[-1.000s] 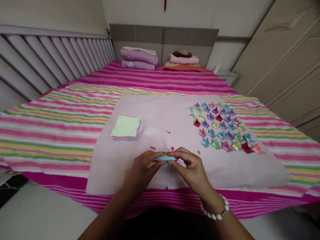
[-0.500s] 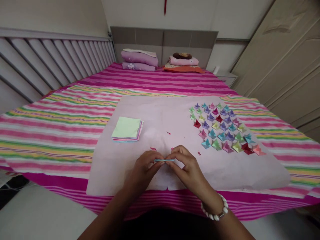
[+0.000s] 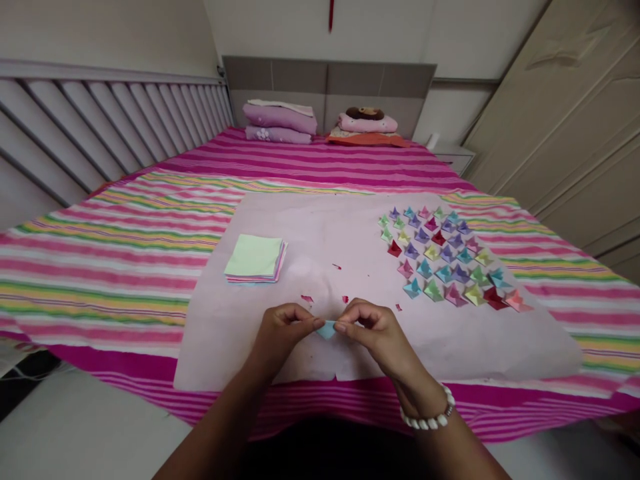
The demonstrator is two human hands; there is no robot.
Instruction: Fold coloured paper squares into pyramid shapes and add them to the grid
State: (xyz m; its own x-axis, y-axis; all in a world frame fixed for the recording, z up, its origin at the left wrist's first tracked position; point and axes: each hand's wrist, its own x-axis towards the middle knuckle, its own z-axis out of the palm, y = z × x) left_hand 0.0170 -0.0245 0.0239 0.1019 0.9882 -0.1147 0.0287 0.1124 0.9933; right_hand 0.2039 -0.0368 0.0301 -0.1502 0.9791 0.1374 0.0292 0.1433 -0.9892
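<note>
My left hand and my right hand meet at the near edge of a pale pink sheet spread on the bed. Both pinch a small light blue folded paper between thumb and fingertips, held just above the sheet. A white bead bracelet is on my right wrist. A stack of square coloured papers, pale green on top, lies to the left beyond my hands. Several small folded paper pieces in many colours are laid in rows at the right.
The bed carries a pink striped cover. Tiny red paper scraps lie just beyond my hands. Folded bedding and pillows sit at the headboard. A slatted rail runs along the left, and wardrobe doors stand at the right.
The blue paper, held flat and stretched between my hands half a second ago, is now pinched into a smaller pointed shape. My fingertips have drawn closer together.
</note>
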